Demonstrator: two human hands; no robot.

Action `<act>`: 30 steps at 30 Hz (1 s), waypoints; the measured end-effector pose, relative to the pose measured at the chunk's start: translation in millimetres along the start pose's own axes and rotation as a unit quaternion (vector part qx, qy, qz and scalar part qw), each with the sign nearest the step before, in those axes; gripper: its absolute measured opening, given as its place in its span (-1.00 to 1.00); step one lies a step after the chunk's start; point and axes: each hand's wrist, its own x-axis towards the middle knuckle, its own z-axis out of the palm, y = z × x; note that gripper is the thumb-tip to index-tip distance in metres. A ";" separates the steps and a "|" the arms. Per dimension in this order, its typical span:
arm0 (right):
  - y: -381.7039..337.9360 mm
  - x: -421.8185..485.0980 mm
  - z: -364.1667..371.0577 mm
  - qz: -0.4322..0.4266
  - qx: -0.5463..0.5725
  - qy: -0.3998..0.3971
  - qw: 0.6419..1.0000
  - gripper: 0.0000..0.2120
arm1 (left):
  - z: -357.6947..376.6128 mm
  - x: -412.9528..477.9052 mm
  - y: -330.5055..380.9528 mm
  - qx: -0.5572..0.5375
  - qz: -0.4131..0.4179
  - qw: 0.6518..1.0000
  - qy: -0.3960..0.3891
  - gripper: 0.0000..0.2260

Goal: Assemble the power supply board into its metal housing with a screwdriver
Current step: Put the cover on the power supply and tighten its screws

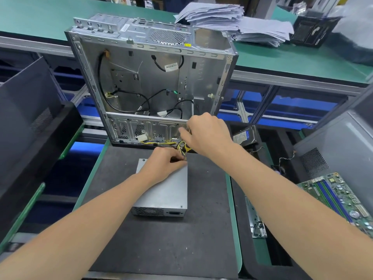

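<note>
A computer assembly workshop: long green-matted bench [282, 57] beyond the fingers [182, 131], an open grey steel computer case [201, 77] just past them, a green circuit board [333, 197] to their right.

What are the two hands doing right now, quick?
Left hand: pinches the wire bundle at the power supply.
Right hand: fingers curled by the same wires; whether it grips them cannot be told.

Brightness: bright, even; light from overhead;
Shadows: faint, soft, on the dark surface [161, 239] in front of the metal case [153, 77];
Glare: mild sheen inside the case;
Blur: fingers [182, 131] of the right hand [205, 136] smeared;
Distortion: rails [292, 78] beside the case bow
</note>
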 end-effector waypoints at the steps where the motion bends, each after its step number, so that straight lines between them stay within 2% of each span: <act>1: 3.3 -0.4 -4.1 -0.047 0.017 -0.019 0.999 -0.69 | -0.3 -0.2 -0.1 -0.002 -0.001 1.000 -0.002 -0.97; 3: 12.3 -1.6 -18.0 -0.152 0.049 -0.091 0.983 -0.88 | -0.5 -0.7 -0.2 -0.012 0.002 1.000 -0.004 -0.97; 4: 15.3 -2.1 -24.5 -0.203 0.048 -0.129 0.970 -0.92 | -0.4 -1.0 -0.1 -0.016 0.004 1.000 -0.004 -0.97; 6: 16.9 -0.1 -29.8 -0.249 0.043 -0.173 0.952 -0.82 | -0.4 -1.5 -0.1 -0.014 0.007 1.000 -0.002 -0.98; 9: 13.4 2.1 -27.6 -0.217 0.052 -0.155 0.962 -0.88 | 0.9 -2.2 -1.1 -0.015 0.006 1.000 0.000 -0.99; 11: 9.3 3.2 -23.6 -0.156 0.056 -0.132 0.977 -0.92 | 1.6 -2.8 -1.6 -0.017 0.010 1.000 0.005 -0.97; 15: -1.5 0.9 -7.8 0.004 0.061 -0.074 0.995 -0.72 | 2.3 -3.4 -3.7 -0.015 0.017 1.000 0.012 -0.95; 17: -6.3 -2.3 -1.4 0.043 0.057 -0.048 0.996 -0.58 | 2.9 -3.2 -4.4 -0.011 0.019 1.000 0.008 -0.96; 20: -0.4 -4.5 -8.8 -0.014 0.047 -0.061 0.997 -0.61 | 3.4 -2.1 -4.1 -0.008 0.022 1.000 -0.001 -0.97; 23: 12.9 -3.3 -30.0 -0.184 0.056 -0.132 0.972 -0.95 | 3.1 -1.6 -4.1 -0.003 0.027 1.000 -0.004 -0.99; 25: 15.9 -1.7 -36.2 -0.243 0.052 -0.172 0.953 -0.82 | 2.4 -2.1 -4.2 -0.001 0.028 1.000 -0.003 -0.98; 28: 15.0 1.2 -32.1 -0.203 0.051 -0.147 0.967 -0.91 | 2.3 -3.1 -3.3 0.002 0.035 0.999 0.002 -0.96; 29: 13.5 2.3 -27.8 -0.177 0.050 -0.128 0.975 -0.90 | 2.2 -3.2 -2.7 0.006 0.039 0.999 0.003 -0.96; 30: 11.9 2.6 -22.7 -0.139 0.047 -0.116 0.982 -0.80 | 1.8 -3.3 -2.3 0.009 0.041 0.999 0.004 -0.95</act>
